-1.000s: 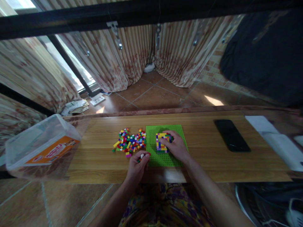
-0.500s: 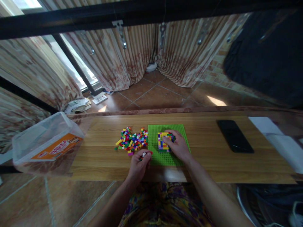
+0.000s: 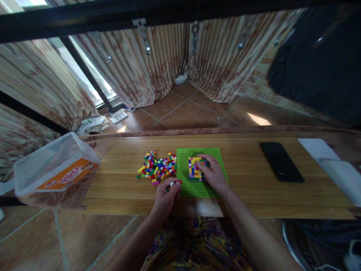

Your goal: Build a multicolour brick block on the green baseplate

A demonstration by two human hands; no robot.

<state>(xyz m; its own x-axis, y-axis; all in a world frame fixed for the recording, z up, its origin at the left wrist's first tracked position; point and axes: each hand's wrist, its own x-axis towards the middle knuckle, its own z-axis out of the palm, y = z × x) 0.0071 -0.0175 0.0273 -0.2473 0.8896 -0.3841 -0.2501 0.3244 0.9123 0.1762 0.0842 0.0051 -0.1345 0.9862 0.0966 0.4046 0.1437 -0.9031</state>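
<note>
A green studded baseplate lies on the wooden table, carrying a square block built of many-coloured toy bricks. My right hand is at the block's right side, its thumb over the top and its fingers behind the far right edge. By the plate's lower left edge, my left hand is closed around a few small toy bricks; white, red and green ones show between its fingers. Just beyond that hand spreads a pile of loose toy bricks in mixed colours.
A clear plastic tub with an orange label stands at the table's left end. Toward the right lie a black phone-like slab and white paper. A black metal bar crosses above the far side.
Both hands keep almost the same pose, the right on the built block and the left around its bricks. The view has shifted very slightly.
</note>
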